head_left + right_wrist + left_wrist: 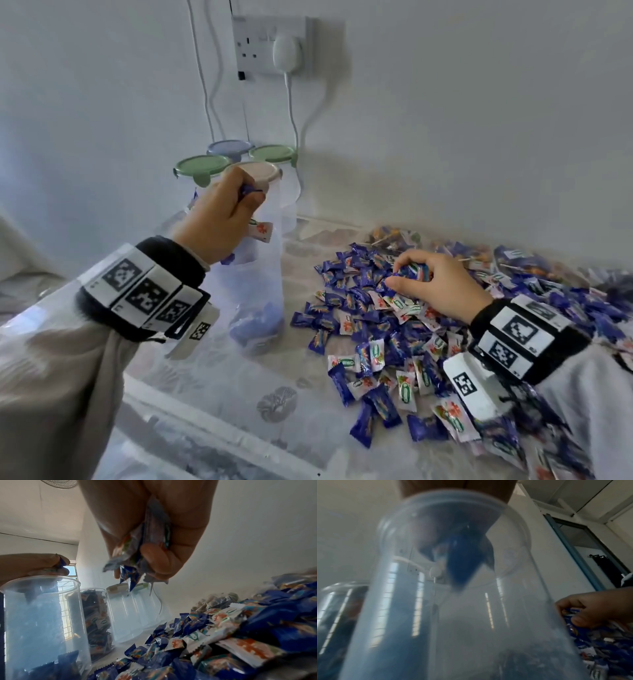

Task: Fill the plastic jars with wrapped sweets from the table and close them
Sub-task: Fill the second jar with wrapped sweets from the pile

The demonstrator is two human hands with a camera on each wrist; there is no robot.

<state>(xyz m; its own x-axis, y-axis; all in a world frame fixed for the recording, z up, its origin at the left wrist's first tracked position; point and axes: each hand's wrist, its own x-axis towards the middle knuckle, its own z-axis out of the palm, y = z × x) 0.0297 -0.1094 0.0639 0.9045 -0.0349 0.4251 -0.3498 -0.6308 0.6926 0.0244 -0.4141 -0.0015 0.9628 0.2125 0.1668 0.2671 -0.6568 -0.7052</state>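
Left hand (pixel 219 212) pinches sweets above the open jar (pixel 255 274); right hand (pixel 435 281) clutches more beside it; drop them centred.

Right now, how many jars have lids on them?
4, clustered by the wall: a blue lid at the back, a green lid beside it, another green lid front left, a pinkish lid behind the left hand. More may be hidden.

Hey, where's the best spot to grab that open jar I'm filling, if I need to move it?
Probably round the open jar's mid wall, coming from the bare left side: it stands upright, tall and smooth, the left hand hovers over its mouth, and the sweets pile crowds its right.
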